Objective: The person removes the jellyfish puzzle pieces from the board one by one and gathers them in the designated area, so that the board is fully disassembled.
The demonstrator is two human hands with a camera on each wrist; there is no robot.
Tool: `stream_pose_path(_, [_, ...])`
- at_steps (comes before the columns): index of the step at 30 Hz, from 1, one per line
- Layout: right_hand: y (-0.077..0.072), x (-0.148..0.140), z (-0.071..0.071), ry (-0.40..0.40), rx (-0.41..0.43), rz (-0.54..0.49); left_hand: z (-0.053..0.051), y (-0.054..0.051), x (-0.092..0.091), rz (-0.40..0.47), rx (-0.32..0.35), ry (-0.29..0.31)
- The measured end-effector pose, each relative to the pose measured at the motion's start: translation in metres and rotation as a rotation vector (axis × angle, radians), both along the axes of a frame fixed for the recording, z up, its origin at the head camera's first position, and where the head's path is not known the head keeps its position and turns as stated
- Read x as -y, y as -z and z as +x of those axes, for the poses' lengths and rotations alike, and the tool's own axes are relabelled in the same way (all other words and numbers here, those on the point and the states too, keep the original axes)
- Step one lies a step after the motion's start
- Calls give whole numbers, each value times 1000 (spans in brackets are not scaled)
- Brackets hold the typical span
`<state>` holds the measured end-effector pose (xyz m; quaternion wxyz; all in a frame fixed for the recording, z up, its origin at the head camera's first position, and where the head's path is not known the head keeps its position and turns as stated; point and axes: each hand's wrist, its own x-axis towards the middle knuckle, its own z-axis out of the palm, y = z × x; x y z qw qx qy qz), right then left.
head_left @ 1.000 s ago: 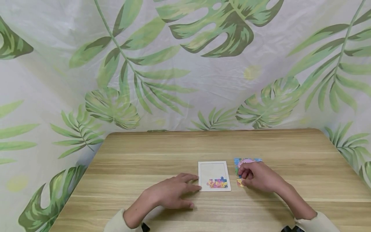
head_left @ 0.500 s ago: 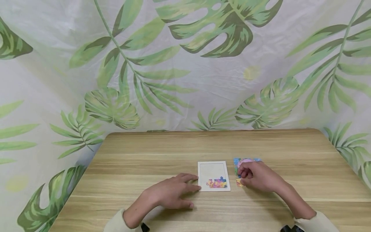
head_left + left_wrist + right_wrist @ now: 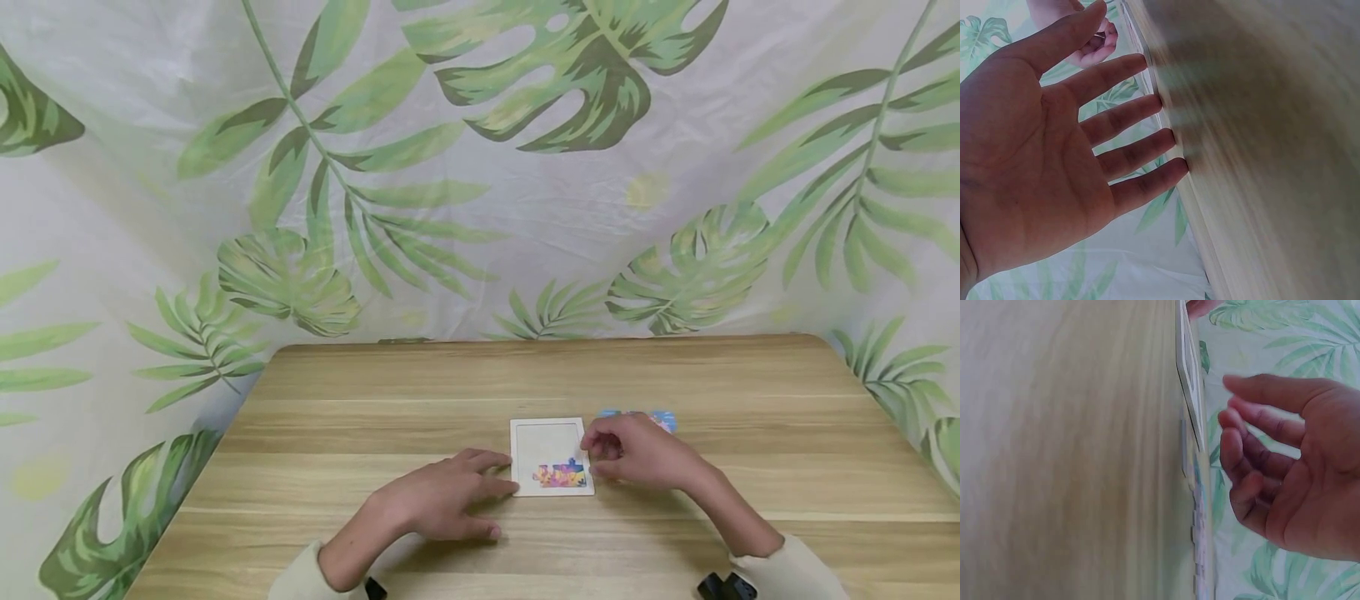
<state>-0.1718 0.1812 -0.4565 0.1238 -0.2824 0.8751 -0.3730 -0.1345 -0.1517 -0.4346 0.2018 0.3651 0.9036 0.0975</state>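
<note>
A white puzzle board (image 3: 547,437) lies on the table, with several joined pink, yellow and blue puzzle pieces (image 3: 561,476) in its lower right part. My left hand (image 3: 442,497) has its fingers spread and touches the board's left edge. Over the board's right edge hovers my right hand (image 3: 637,454), its fingers loosely curled. In the right wrist view, the right hand (image 3: 1291,462) shows a gap between thumb and fingers and no piece there. Below it, a loose puzzle piece (image 3: 1184,447) lies near the board. Blue and pink puzzle pieces (image 3: 662,419) are partly hidden behind the right hand.
The wooden table (image 3: 375,400) reaches back to a leaf-print cloth (image 3: 420,275) hanging behind it. Black wrist devices (image 3: 726,586) sit at both sleeves.
My right hand has shifted left from the loose pieces to the board's right edge, covering the yellow piece seen earlier. The left hand stays in place.
</note>
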Motion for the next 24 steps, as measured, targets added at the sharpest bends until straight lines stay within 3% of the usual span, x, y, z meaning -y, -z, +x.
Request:
stream_pose_path(5, [2, 8, -2, -30, 29, -54, 0, 0, -1, -1, -2, 3])
stream_pose_path(15, [2, 37, -5, -62, 61, -17, -1, 0, -1, 8, -28, 22])
stream_pose_path(24, [4, 52, 0, -105, -21, 11, -1, 0, -2, 4, -39, 24])
